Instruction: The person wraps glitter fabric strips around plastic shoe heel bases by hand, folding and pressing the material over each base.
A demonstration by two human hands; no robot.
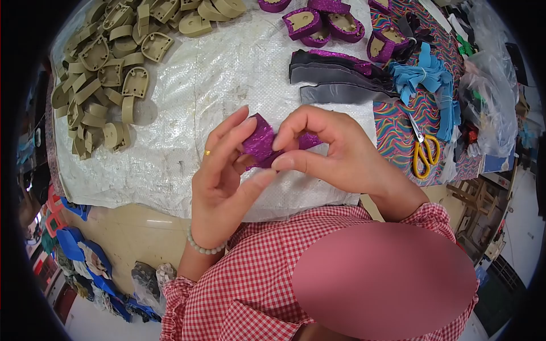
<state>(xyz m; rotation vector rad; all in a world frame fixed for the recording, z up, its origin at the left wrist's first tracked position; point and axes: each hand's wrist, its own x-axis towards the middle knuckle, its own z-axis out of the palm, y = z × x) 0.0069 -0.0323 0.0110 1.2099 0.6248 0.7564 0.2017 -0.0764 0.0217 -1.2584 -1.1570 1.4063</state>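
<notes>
Above the front part of the white woven sheet (227, 74), my left hand (222, 165) holds a purple glitter-covered heel (259, 139) between thumb and fingers. The loose end of its purple glitter strip (310, 141) sticks out behind the fingers of my right hand (335, 148). My right thumb and index finger pinch the strip at the heel's right side. The heel's underside is hidden by my fingers. Farther back lie several finished-looking purple heels (301, 24) and a stack of dark-backed strips (335, 71).
A big pile of bare beige heels (111, 74) covers the left of the sheet. To the right, yellow-handled scissors (425, 153) and a tied bundle of blue strips (424, 77) lie on a wavy-patterned cloth (392, 133). Clear plastic bags (489, 96) are at the right edge.
</notes>
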